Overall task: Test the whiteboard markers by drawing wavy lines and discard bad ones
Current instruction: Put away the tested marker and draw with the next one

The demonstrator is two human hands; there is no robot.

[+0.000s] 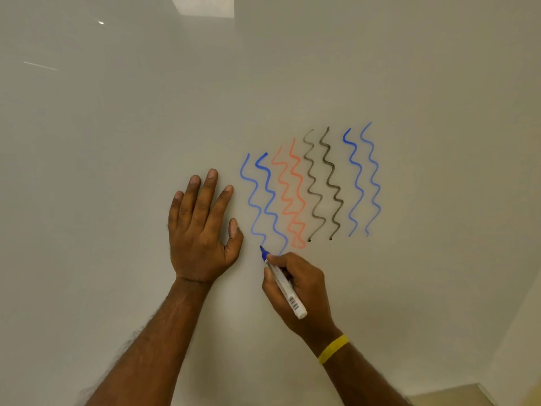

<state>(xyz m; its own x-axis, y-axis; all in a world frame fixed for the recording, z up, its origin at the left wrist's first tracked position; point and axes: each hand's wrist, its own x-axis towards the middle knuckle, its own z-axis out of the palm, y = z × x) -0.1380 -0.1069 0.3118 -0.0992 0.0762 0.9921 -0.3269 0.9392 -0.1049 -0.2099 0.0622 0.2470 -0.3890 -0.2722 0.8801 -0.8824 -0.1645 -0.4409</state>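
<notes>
My right hand grips a blue whiteboard marker with a white barrel and a barcode label. Its uncapped tip touches the whiteboard at the bottom end of the leftmost blue wavy line. A second blue wavy line runs right beside it. To the right come two faint red wavy lines, two black wavy lines and two more blue wavy lines. My left hand lies flat on the board, fingers straight and spread, just left of the lines.
A yellow band circles my right wrist. The board's right edge meets a pale wall, with a strip of floor at the bottom right. A ceiling light reflects at the board's top.
</notes>
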